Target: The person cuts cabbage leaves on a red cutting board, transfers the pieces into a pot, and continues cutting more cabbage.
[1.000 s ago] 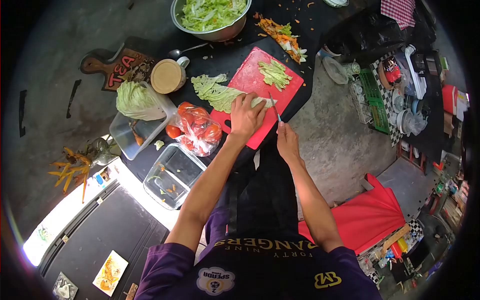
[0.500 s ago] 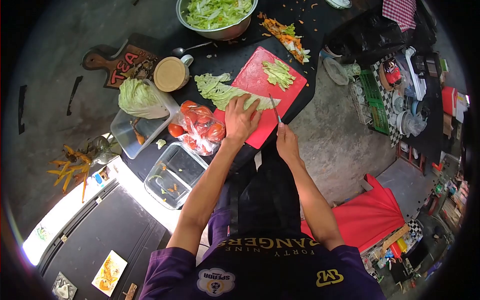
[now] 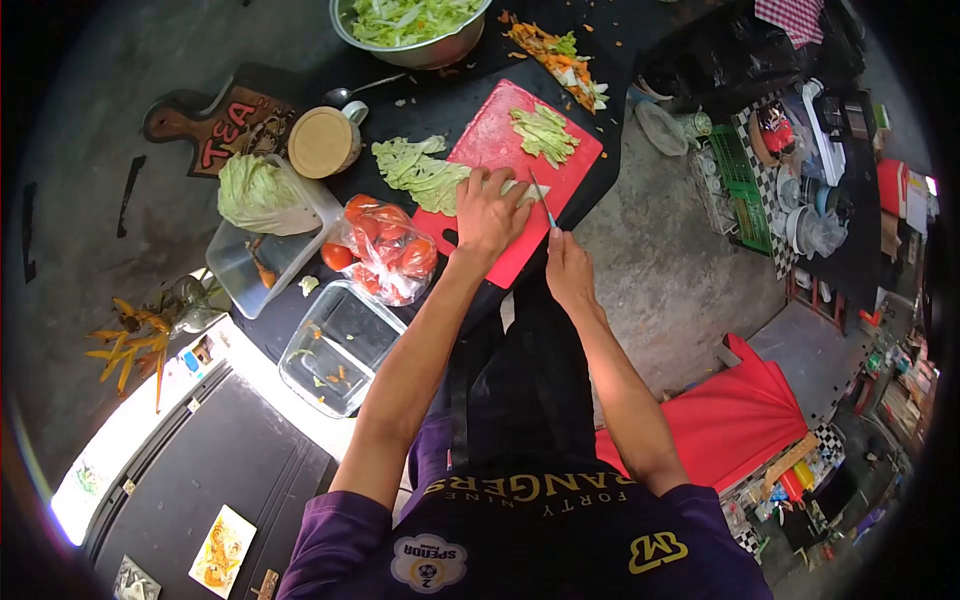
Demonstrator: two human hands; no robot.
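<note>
- The left hand (image 3: 487, 212) lies flat with its fingers spread, pressing down on a cabbage leaf (image 3: 425, 175) that stretches from the dark table onto the red cutting board (image 3: 490, 150).
- The leaf runs under the palm; its cut end peeks out past the fingertips (image 3: 503, 180) on the board, just beside the blade.
- The right hand (image 3: 567, 270) is clenched around the handle of a knife (image 3: 543, 205), whose thin blade points away from the person and stands on the board right next to the left fingertips.
- A small heap of cut cabbage strips (image 3: 543, 132) sits further up the board, apart from both hands.
- A bag of tomatoes (image 3: 388, 250) lies just left of the left wrist, beside the board's near corner.
- Left of it, a clear container (image 3: 262, 215) holds a cabbage head, and a metal bowl (image 3: 415, 30) of shredded greens stands at the table's far edge.
</note>
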